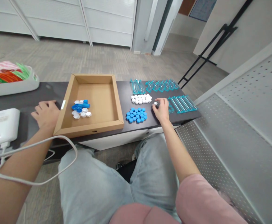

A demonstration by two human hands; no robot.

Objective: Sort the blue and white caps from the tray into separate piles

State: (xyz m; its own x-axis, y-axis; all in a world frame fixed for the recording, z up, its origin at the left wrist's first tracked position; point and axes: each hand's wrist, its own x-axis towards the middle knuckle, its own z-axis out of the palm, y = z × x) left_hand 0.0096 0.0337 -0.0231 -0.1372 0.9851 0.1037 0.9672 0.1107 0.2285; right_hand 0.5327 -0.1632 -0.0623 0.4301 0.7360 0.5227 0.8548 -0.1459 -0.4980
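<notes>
My right hand pinches a small white hexagonal piece just above the dark table, right of a cluster of white hexagonal pieces. Nearer to me lies a cluster of blue hexagonal pieces. My left hand rests on the table with its fingers spread, beside the left wall of an open cardboard box. Inside that box, blue pieces and white pieces lie in a loose heap. Clear teal plastic parts lie right of my right hand, which partly covers one.
More teal plastic parts line the table's back right. A white adapter with a cable looping over my left forearm sits at left. Behind it stands a white basket of colourful strips. A perforated metal panel borders the right side.
</notes>
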